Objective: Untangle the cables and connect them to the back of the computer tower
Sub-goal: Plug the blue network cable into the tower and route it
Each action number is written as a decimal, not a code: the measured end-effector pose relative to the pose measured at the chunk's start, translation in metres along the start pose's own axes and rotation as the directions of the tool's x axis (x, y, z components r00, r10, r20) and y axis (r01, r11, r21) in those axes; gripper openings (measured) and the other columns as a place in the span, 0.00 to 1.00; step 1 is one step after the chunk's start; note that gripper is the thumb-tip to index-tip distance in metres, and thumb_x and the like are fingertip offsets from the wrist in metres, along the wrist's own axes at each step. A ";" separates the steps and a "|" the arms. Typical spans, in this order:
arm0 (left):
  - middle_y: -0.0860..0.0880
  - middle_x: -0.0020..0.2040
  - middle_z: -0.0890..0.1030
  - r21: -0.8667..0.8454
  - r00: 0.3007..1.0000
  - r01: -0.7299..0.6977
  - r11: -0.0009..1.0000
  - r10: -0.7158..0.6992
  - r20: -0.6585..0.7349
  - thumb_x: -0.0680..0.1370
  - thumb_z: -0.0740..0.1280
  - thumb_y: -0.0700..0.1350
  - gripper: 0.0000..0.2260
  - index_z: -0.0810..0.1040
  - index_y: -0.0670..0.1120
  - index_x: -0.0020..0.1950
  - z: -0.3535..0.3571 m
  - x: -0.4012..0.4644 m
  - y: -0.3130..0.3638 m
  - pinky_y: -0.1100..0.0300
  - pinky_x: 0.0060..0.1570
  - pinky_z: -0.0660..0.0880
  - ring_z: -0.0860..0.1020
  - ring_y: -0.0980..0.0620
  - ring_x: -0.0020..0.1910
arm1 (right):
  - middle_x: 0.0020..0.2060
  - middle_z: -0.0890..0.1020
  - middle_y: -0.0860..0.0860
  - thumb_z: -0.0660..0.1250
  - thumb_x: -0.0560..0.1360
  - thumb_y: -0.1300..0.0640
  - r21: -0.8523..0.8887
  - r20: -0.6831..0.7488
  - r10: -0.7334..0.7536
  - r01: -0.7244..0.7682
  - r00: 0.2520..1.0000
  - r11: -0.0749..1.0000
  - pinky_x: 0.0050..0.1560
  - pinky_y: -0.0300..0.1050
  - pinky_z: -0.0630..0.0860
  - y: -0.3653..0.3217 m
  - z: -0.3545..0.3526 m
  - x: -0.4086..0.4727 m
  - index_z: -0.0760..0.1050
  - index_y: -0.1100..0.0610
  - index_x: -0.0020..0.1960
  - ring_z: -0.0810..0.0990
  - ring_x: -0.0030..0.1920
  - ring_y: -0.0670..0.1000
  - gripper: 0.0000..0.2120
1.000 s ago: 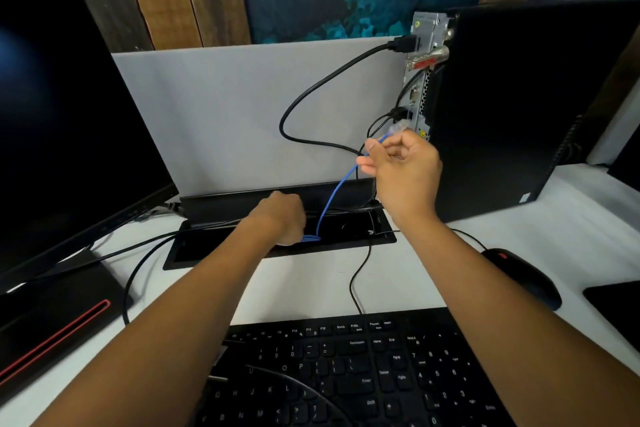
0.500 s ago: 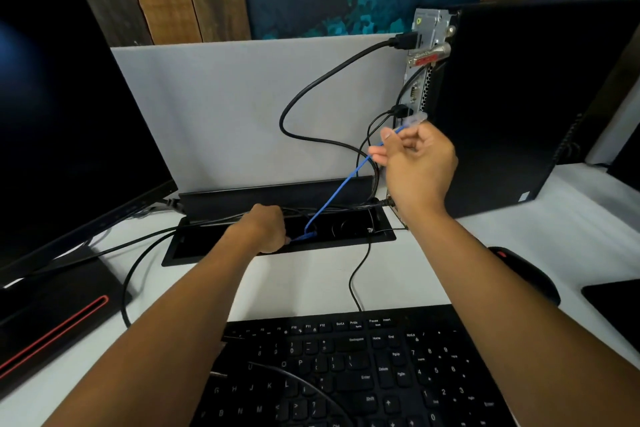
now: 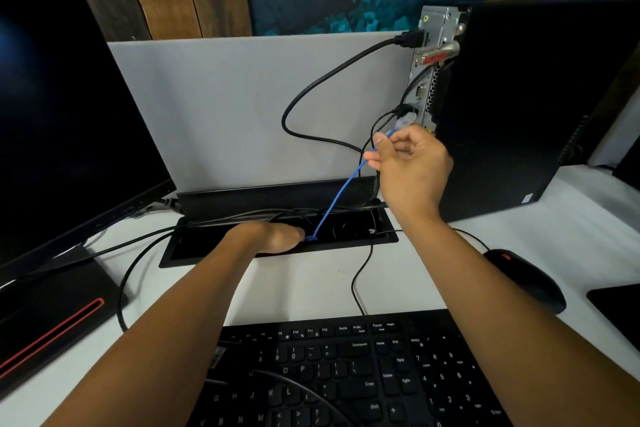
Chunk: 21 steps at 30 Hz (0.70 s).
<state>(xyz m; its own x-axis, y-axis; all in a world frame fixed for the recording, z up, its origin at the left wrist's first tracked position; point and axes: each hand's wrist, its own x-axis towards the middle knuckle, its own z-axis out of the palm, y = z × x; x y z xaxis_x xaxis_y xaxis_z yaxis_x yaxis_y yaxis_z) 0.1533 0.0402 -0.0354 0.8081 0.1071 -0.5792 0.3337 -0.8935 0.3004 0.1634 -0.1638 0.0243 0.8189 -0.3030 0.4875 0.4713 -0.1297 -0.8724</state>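
Observation:
A black computer tower (image 3: 519, 107) stands at the right, its metal back panel (image 3: 429, 55) facing left. A thick black cable (image 3: 311, 94) is plugged in near the panel's top, and thinner black cables lower down. My right hand (image 3: 412, 163) pinches a blue network cable (image 3: 341, 191) just behind its clear plug (image 3: 403, 121), which sits close to the panel's lower ports. The blue cable slopes down into the black cable tray (image 3: 384, 236) recessed in the desk. My left hand (image 3: 273, 236) reaches into that tray where the blue cable enters; its fingers are hidden.
A black monitor (image 3: 69, 114) fills the left, its base (image 3: 52, 315) on the white desk. A black keyboard (image 3: 346, 371) lies at the front, a black mouse (image 3: 526, 281) at the right. A grey divider panel (image 3: 225, 107) stands behind the tray.
My right hand has risen and moved right with the blue cable, bringing the plug up near the tower's lower ports. My left hand has stayed in the tray, shifting slightly left.

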 end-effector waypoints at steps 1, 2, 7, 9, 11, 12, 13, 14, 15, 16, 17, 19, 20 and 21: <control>0.47 0.76 0.68 0.023 1.000 0.002 1.000 -0.002 -0.013 0.86 0.51 0.54 0.22 0.69 0.49 0.77 0.000 0.001 0.001 0.52 0.68 0.62 0.67 0.44 0.75 | 0.33 0.84 0.52 0.73 0.78 0.63 0.002 -0.001 0.004 -0.004 1.000 1.000 0.40 0.51 0.86 0.000 0.000 0.000 0.77 0.58 0.39 0.87 0.35 0.48 0.10; 0.46 0.75 0.70 0.052 1.000 0.014 0.999 -0.013 -0.019 0.86 0.52 0.53 0.21 0.70 0.47 0.75 0.000 0.002 0.003 0.52 0.66 0.64 0.69 0.43 0.73 | 0.33 0.84 0.52 0.73 0.78 0.63 -0.001 0.000 0.007 -0.007 1.000 1.000 0.40 0.50 0.86 0.000 0.000 0.001 0.78 0.59 0.40 0.87 0.35 0.48 0.09; 0.45 0.71 0.74 0.167 0.999 0.024 0.986 -0.017 -0.047 0.85 0.53 0.54 0.20 0.73 0.47 0.72 0.003 0.014 0.006 0.53 0.63 0.68 0.73 0.43 0.67 | 0.33 0.84 0.51 0.73 0.78 0.62 -0.032 -0.013 -0.002 0.002 1.000 0.999 0.40 0.52 0.86 0.002 -0.009 0.003 0.77 0.59 0.40 0.87 0.35 0.48 0.09; 0.45 0.71 0.75 0.203 0.994 0.025 0.979 -0.004 -0.105 0.83 0.54 0.58 0.23 0.75 0.47 0.70 0.004 0.020 0.000 0.51 0.66 0.68 0.73 0.42 0.68 | 0.34 0.84 0.51 0.72 0.79 0.61 -0.032 -0.024 -0.011 0.010 1.000 0.999 0.40 0.52 0.86 0.003 -0.011 0.003 0.77 0.60 0.42 0.87 0.35 0.48 0.08; 0.45 0.63 0.80 0.227 0.978 0.012 0.974 0.036 -0.204 0.76 0.57 0.60 0.22 0.81 0.49 0.58 0.005 0.025 -0.005 0.47 0.64 0.73 0.77 0.41 0.58 | 0.34 0.84 0.52 0.70 0.80 0.61 -0.036 -0.042 -0.009 0.007 0.999 0.999 0.40 0.53 0.86 0.004 -0.011 0.004 0.77 0.62 0.44 0.87 0.35 0.48 0.08; 0.45 0.57 0.81 0.224 0.969 0.000 0.975 0.055 -0.243 0.75 0.59 0.58 0.18 0.80 0.48 0.52 0.005 0.028 -0.008 0.49 0.59 0.75 0.77 0.42 0.53 | 0.34 0.84 0.51 0.70 0.80 0.60 -0.038 -0.048 -0.012 0.010 0.999 0.999 0.41 0.55 0.86 0.004 -0.010 0.004 0.78 0.62 0.45 0.87 0.35 0.48 0.07; 0.45 0.53 0.81 0.216 0.962 -0.016 0.976 0.074 -0.261 0.76 0.61 0.54 0.13 0.79 0.47 0.49 0.006 0.027 -0.008 0.51 0.54 0.76 0.77 0.43 0.51 | 0.34 0.84 0.50 0.70 0.81 0.60 -0.036 -0.053 -0.016 0.014 0.998 0.999 0.41 0.55 0.85 0.003 -0.010 0.004 0.78 0.62 0.45 0.87 0.35 0.48 0.07; 0.45 0.52 0.81 0.207 0.958 -0.030 0.978 0.087 -0.275 0.77 0.62 0.50 0.10 0.80 0.46 0.48 0.007 0.027 -0.007 0.53 0.51 0.76 0.78 0.43 0.50 | 0.34 0.84 0.49 0.69 0.81 0.60 -0.030 -0.059 -0.021 0.019 0.998 0.999 0.41 0.56 0.85 0.003 -0.010 0.004 0.79 0.62 0.45 0.87 0.35 0.49 0.07; 0.45 0.53 0.81 0.197 0.952 -0.047 0.979 0.104 -0.288 0.77 0.62 0.48 0.10 0.81 0.47 0.51 0.007 0.028 -0.006 0.53 0.50 0.76 0.78 0.42 0.52 | 0.34 0.84 0.48 0.69 0.81 0.60 -0.023 -0.066 -0.025 0.024 0.998 0.999 0.41 0.55 0.85 0.002 -0.011 0.004 0.79 0.61 0.46 0.87 0.35 0.49 0.07; 0.46 0.56 0.82 0.198 0.951 -0.072 0.978 0.128 -0.283 0.77 0.61 0.47 0.11 0.82 0.50 0.55 0.007 0.029 -0.006 0.53 0.53 0.77 0.79 0.43 0.55 | 0.34 0.84 0.48 0.69 0.81 0.60 -0.016 -0.076 -0.028 0.027 0.997 1.000 0.41 0.54 0.85 0.000 -0.012 0.005 0.79 0.61 0.46 0.86 0.34 0.49 0.06; 0.47 0.61 0.81 0.206 0.954 -0.098 0.974 0.151 -0.260 0.78 0.60 0.46 0.14 0.81 0.53 0.60 0.009 0.031 -0.008 0.53 0.56 0.76 0.78 0.43 0.58 | 0.35 0.84 0.48 0.68 0.81 0.60 -0.009 -0.090 -0.029 0.028 0.995 1.000 0.41 0.53 0.85 -0.002 -0.014 0.006 0.79 0.60 0.47 0.86 0.34 0.49 0.06; 0.49 0.68 0.78 0.177 0.959 -0.148 0.973 0.185 -0.216 0.80 0.60 0.46 0.18 0.77 0.55 0.68 0.011 0.035 -0.013 0.54 0.64 0.73 0.76 0.44 0.65 | 0.38 0.85 0.50 0.67 0.82 0.61 0.001 -0.115 -0.033 0.033 0.993 0.999 0.40 0.51 0.85 -0.006 -0.017 0.010 0.79 0.59 0.48 0.86 0.35 0.49 0.05; 0.49 0.68 0.78 0.136 0.953 -0.178 0.974 0.205 -0.222 0.81 0.60 0.48 0.16 0.77 0.54 0.68 0.011 0.036 -0.015 0.54 0.65 0.71 0.75 0.45 0.66 | 0.40 0.85 0.51 0.66 0.82 0.61 -0.002 -0.121 -0.039 0.039 0.992 0.999 0.40 0.51 0.85 -0.008 -0.019 0.012 0.79 0.58 0.48 0.86 0.35 0.49 0.05; 0.49 0.65 0.80 0.096 0.940 -0.220 0.971 0.237 -0.246 0.83 0.60 0.51 0.14 0.80 0.53 0.65 0.010 0.034 -0.016 0.54 0.64 0.71 0.76 0.46 0.64 | 0.40 0.85 0.51 0.66 0.82 0.61 -0.009 -0.122 -0.048 0.047 0.991 0.999 0.40 0.50 0.85 -0.008 -0.020 0.014 0.80 0.58 0.48 0.86 0.35 0.49 0.06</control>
<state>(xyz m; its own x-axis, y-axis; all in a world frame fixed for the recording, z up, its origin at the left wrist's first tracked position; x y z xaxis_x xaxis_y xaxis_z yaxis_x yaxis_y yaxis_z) 0.1704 0.0537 -0.0674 0.9581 -0.0040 -0.2864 0.0995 -0.9329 0.3460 0.1645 -0.1854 0.0377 0.7494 -0.4092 0.5204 0.5061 -0.1526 -0.8488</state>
